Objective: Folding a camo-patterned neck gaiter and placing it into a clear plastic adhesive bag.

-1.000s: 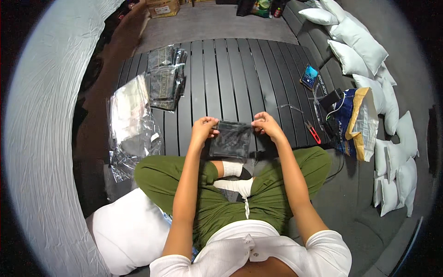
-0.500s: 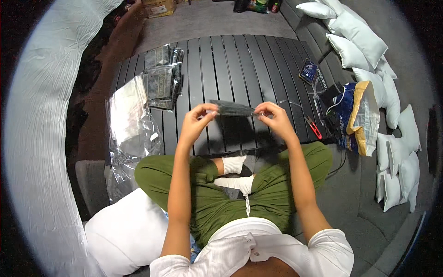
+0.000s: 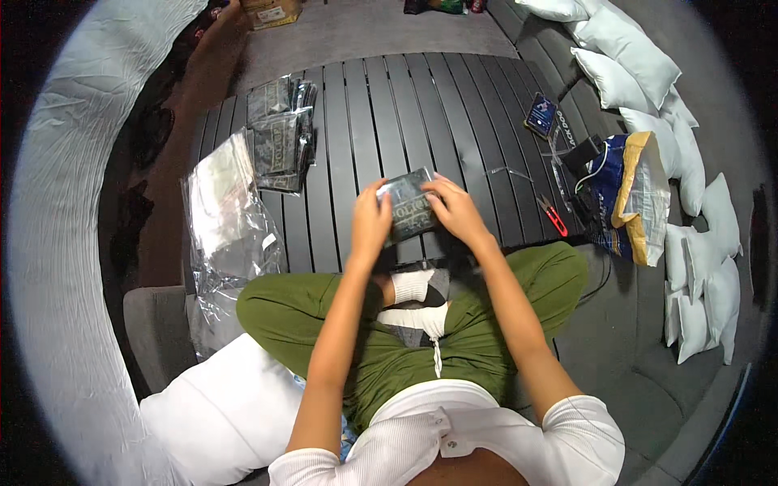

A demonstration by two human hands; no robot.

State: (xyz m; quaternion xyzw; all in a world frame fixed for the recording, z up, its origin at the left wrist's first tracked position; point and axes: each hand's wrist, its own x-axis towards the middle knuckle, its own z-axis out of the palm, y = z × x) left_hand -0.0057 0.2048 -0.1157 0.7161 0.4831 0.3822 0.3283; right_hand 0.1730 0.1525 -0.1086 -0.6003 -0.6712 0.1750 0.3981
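Over the near edge of the black slatted table [image 3: 356,105], I hold a flat dark packet in a clear plastic sleeve [image 3: 412,212], its pale-patterned face turned up and tilted. My left hand [image 3: 371,220] grips its left edge, thumb on top. At its upper right, my right hand [image 3: 459,211] is closed on the edge, fingers lying over the face. Both hands' undersides are hidden. To the left lie several similar dark sleeved packets [image 3: 274,144] in overlapping piles. Nearer me is a heap of clear plastic sleeves [image 3: 220,190], partly over the table's left edge.
Red-handled thread snips [image 3: 554,219] lie at the table's right, below a small blue packet [image 3: 540,115] and clear strips. A black adapter [image 3: 583,152] with a white cable sits by a blue-and-yellow bag [image 3: 636,194]. White cushions [image 3: 628,61] line the sofa; a white pillow [image 3: 231,405] is at my left.
The packet has turned from nearly edge-on to face up and come slightly closer to me. My hands have moved closer together, the right one now reaching over its face.
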